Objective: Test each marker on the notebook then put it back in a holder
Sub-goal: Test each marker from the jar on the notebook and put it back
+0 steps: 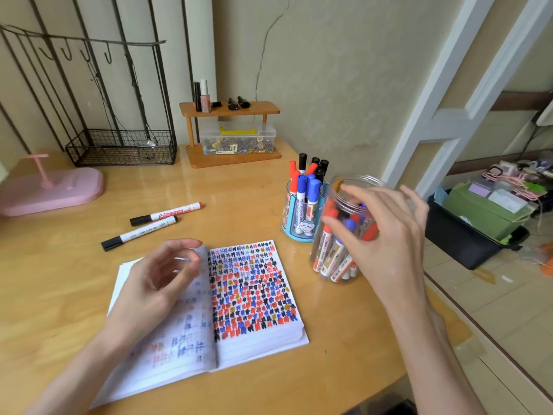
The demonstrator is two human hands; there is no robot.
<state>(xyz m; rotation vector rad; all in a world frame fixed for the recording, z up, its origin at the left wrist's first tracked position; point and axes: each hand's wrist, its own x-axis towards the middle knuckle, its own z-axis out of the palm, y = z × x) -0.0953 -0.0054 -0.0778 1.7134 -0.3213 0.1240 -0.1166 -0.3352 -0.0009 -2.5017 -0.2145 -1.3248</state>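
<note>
Head view: my right hand (389,235), fingers (365,191) spread and empty, over the jar (371,178); its markers (324,250) seem light, slick; I'd pinch a barrel.

Soft daylight, glare on the table (239,202) — moving hands blurred, edges bowed.

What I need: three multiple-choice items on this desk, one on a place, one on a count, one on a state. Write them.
1. Where does the clear jar stand?
A right of the notebook
B on the notebook
C left of the notebook

2. How many markers lie loose on the desk?
A one
B two
C five

3. The notebook is:
A shut
B open
C standing upright

Answers:
A, the jar stands by the notebook's right edge.
B, two lie left of the notebook.
B, both pages show.
</note>
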